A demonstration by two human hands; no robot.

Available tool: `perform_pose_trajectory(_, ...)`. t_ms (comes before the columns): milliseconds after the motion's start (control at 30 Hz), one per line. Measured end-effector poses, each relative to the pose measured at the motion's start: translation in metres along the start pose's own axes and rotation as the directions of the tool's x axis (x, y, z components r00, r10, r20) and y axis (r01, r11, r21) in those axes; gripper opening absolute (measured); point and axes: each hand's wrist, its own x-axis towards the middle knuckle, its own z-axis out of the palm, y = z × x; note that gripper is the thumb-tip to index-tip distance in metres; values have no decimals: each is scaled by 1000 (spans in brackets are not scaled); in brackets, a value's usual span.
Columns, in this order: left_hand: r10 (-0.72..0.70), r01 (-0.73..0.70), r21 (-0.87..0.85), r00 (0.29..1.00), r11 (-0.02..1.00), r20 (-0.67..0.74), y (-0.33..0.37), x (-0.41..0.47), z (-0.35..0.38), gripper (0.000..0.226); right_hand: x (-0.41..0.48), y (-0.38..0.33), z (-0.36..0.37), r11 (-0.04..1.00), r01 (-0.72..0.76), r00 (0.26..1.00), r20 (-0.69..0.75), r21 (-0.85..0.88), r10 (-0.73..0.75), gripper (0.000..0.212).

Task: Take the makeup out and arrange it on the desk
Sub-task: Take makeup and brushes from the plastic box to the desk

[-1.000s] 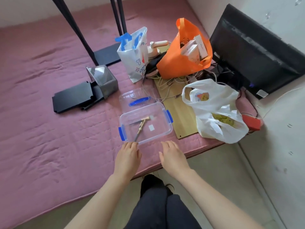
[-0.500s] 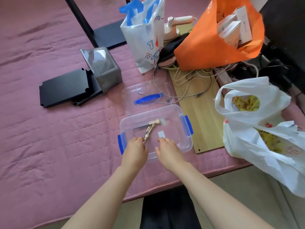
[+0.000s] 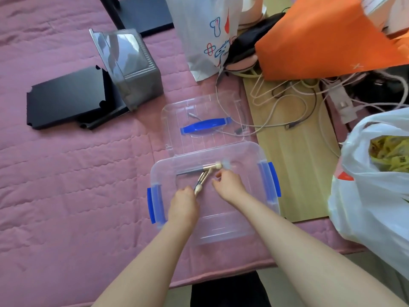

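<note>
A clear plastic box (image 3: 269, 209) with blue side latches lies open on the pink quilted cover. Inside lie a few makeup brushes (image 3: 207, 170) with gold ferrules and pale tips, fanned out from one point. Both my hands are inside the box. My left hand (image 3: 183, 203) is at the near ends of the brushes and its fingertips pinch them; most of its fingers are hidden behind the hand. My right hand (image 3: 229, 183) hovers just right of the brushes with bent fingers, and I cannot tell whether it touches one.
The box's clear lid (image 3: 203, 127) with a blue handle lies just behind it. A grey case (image 3: 135, 69) and black panels (image 3: 66, 98) sit at left. A wooden board (image 3: 294, 165) with cables, an orange bag (image 3: 321, 38), a printed white bag (image 3: 205, 32) and a white plastic bag (image 3: 371, 196) crowd the right.
Both hands have moved from the near rim of the box down into it, onto the brushes. The camera has leaned in closer over the box.
</note>
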Motion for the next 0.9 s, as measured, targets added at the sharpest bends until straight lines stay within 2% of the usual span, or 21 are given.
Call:
perform_pose_trajectory(167, -18, 18, -23, 1000, 1000, 20, -4, 11, 11, 12, 24, -3, 16, 985, -124, 992, -24, 119, 128, 22)
perform_pose_trajectory(333, -27, 26, -91, 1000, 996, -9, -4, 16, 18, 12, 36, -6, 27, 954, -261, 954, -114, 149, 278, 28)
perform_pose_trajectory(500, -44, 38, -160, 999, 986, -32, -2, 14, 15, 16, 38, -8, 32, 951, -287, 933, -191, 112, 304, 23)
perform_pose_trajectory(667, -47, 21, -369, 997, 929, -62, 6, 13, 3, 10, 40, -7, 31, 943, -310, 918, -220, 122, 330, 28)
perform_pose_trajectory(900, -48, -9, -429, 992, 903, -120, 10, 33, -3, 13, 37, -2, 34, 948, -312, 914, -249, 69, 319, 25)
